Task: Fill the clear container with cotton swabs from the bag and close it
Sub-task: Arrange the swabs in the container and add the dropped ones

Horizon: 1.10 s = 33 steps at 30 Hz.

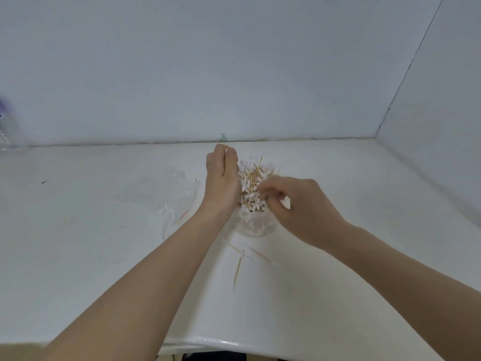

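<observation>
A clear round container (256, 225) stands on the white table, stuffed with wooden-stick cotton swabs (253, 178) that stick out well above its rim. My left hand (222, 181) cups the left side of the swab bundle, fingers curled round it. My right hand (294, 204) is at the bundle's right side, its fingertips pinching among the swabs. The empty clear plastic bag (166, 194) with a red zip strip lies flat to the left. The container's lid is not in view.
Three loose swabs (243, 259) lie on the table just in front of the container. A clear bottle with a purple part (9, 128) stands at the far left edge. Walls bound the table at the back and right.
</observation>
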Each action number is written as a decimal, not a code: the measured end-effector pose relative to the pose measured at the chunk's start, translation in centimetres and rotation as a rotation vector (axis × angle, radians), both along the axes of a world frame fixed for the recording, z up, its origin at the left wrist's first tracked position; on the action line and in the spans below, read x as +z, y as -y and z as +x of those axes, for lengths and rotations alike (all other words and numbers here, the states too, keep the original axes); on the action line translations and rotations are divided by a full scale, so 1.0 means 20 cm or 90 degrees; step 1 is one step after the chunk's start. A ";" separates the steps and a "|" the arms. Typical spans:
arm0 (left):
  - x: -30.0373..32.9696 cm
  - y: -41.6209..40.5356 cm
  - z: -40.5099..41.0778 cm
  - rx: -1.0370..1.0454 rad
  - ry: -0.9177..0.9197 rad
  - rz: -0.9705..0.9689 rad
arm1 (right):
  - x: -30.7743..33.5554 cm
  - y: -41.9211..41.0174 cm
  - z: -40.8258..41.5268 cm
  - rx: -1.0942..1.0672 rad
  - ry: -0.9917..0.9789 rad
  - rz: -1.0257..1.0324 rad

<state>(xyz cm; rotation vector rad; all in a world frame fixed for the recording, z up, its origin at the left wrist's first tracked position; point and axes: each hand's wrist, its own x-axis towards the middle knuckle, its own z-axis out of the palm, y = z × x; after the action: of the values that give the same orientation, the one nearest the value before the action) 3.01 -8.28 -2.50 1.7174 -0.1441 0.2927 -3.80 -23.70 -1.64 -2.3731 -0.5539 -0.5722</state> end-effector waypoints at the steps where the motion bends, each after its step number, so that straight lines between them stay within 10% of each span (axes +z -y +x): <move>1: -0.01 0.00 -0.01 -0.009 0.002 0.012 | 0.02 0.01 0.00 -0.011 -0.003 0.032; 13: -0.08 -0.01 -0.05 -0.048 0.000 0.060 | 0.11 0.02 0.18 -0.064 -0.216 -0.027; 33: -0.06 0.07 -0.01 0.082 0.028 -0.043 | 0.11 0.03 0.16 -0.071 -0.145 0.050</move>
<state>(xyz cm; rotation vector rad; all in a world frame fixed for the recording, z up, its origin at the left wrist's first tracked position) 2.82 -9.68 -3.71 1.6575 -0.0544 0.4263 -0.60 -24.35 0.63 -2.3645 -0.2950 -0.3571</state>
